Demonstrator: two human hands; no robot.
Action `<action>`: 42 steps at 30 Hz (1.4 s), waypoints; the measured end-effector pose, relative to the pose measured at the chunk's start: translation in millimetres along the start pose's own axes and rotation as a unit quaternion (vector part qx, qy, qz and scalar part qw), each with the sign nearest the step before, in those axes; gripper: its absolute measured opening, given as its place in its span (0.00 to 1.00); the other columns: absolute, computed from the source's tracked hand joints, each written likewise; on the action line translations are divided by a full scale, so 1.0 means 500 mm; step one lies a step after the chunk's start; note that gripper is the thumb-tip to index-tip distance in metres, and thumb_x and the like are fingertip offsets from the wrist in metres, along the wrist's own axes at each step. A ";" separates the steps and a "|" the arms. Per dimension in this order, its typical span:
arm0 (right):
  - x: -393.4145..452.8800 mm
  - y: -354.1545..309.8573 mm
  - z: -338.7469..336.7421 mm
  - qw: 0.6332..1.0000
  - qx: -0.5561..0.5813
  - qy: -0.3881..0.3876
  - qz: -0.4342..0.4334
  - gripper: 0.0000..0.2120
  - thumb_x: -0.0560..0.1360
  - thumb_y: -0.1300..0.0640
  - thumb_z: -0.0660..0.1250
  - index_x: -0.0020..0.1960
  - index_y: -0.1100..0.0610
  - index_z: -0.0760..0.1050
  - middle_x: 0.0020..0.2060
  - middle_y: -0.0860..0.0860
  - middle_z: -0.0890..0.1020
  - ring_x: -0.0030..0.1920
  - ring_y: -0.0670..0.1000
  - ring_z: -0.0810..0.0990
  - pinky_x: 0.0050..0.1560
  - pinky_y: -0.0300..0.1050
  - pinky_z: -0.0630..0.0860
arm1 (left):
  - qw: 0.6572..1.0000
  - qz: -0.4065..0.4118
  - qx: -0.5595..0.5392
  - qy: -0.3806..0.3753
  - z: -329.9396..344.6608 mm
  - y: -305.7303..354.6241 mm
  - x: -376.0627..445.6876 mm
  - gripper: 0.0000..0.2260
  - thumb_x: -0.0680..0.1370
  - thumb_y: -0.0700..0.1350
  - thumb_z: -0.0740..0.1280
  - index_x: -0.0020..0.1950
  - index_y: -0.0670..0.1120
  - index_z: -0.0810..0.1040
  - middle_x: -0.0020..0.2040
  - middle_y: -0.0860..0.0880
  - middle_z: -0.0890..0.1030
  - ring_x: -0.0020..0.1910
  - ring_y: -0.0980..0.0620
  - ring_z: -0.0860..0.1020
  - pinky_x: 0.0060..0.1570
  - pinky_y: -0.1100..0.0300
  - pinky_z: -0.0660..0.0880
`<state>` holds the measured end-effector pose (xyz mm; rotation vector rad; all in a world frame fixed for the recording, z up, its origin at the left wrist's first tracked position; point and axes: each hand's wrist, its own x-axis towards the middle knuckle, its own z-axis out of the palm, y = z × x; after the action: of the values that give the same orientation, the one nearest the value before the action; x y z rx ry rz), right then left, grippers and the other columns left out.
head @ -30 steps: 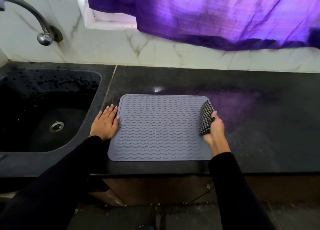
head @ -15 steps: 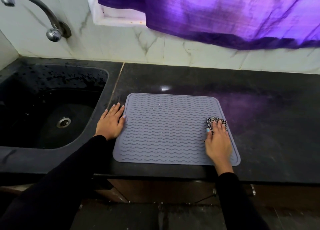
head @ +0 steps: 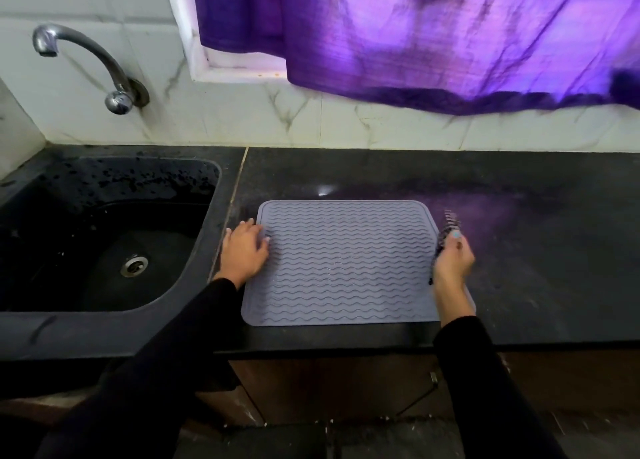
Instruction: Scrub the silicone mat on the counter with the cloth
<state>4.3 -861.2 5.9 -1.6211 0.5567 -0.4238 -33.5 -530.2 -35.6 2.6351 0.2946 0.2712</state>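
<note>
Head view: a grey rectangular silicone mat with wavy ridges is lying flat near the front edge of the black stone counter, just right of the black sink. The left hand is pressing its left edge, fingers spread flat. The right hand, at the mat's right edge, is gripping a black-and-white checked cloth, blurred.

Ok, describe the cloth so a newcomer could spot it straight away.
Start at the black counter right of the sink and find the grey wavy mat. At its right edge, the right hand grips the cloth. It is the only black-and-white checked thing there.
</note>
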 end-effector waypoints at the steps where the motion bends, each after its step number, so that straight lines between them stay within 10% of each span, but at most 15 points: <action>1: -0.025 0.003 0.015 0.994 -0.083 -0.023 -0.061 0.18 0.81 0.54 0.54 0.67 0.59 0.70 0.58 0.52 0.76 0.59 0.51 0.73 0.58 0.41 0.68 | 0.998 0.036 -0.027 0.034 0.004 0.020 -0.011 0.16 0.77 0.47 0.62 0.63 0.42 0.75 0.67 0.40 0.72 0.68 0.42 0.68 0.70 0.42 0.58; 8: -0.096 0.109 0.086 0.796 -0.480 -0.204 -0.308 0.22 0.81 0.51 0.50 0.74 0.53 0.58 0.75 0.49 0.59 0.75 0.48 0.54 0.75 0.49 0.49 | 0.974 0.120 -0.155 -0.110 0.077 0.115 -0.071 0.07 0.74 0.48 0.69 0.50 0.51 0.82 0.63 0.50 0.75 0.63 0.52 0.71 0.65 0.48 0.66; 24: -0.099 0.105 0.088 0.802 -0.487 -0.189 -0.290 0.23 0.80 0.52 0.52 0.74 0.51 0.58 0.75 0.47 0.59 0.75 0.46 0.55 0.74 0.47 0.50 | 0.982 0.122 -0.097 -0.103 0.076 0.144 -0.074 0.07 0.67 0.55 0.73 0.43 0.57 0.83 0.69 0.59 0.67 0.67 0.56 0.61 0.63 0.56 0.50; 31: -0.099 0.104 0.084 0.804 -0.482 -0.196 -0.289 0.23 0.80 0.51 0.52 0.74 0.50 0.58 0.75 0.47 0.59 0.75 0.45 0.54 0.73 0.46 0.50 | 0.967 0.229 -0.002 -0.109 0.064 0.149 -0.063 0.05 0.71 0.52 0.70 0.44 0.54 0.82 0.74 0.56 0.60 0.70 0.55 0.61 0.67 0.53 0.52; 42: -0.103 0.098 0.080 0.805 -0.478 -0.197 -0.292 0.22 0.80 0.51 0.52 0.73 0.51 0.59 0.74 0.47 0.60 0.74 0.46 0.56 0.73 0.47 0.53 | 0.900 0.400 0.172 0.038 0.090 0.150 -0.074 0.15 0.75 0.49 0.53 0.43 0.45 0.78 0.58 0.46 0.77 0.53 0.52 0.78 0.58 0.49 0.72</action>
<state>-20.0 -802.4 -45.1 -2.7956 -0.1362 -0.2227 -46.4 -624.0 -44.3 2.9589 -0.8196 0.6318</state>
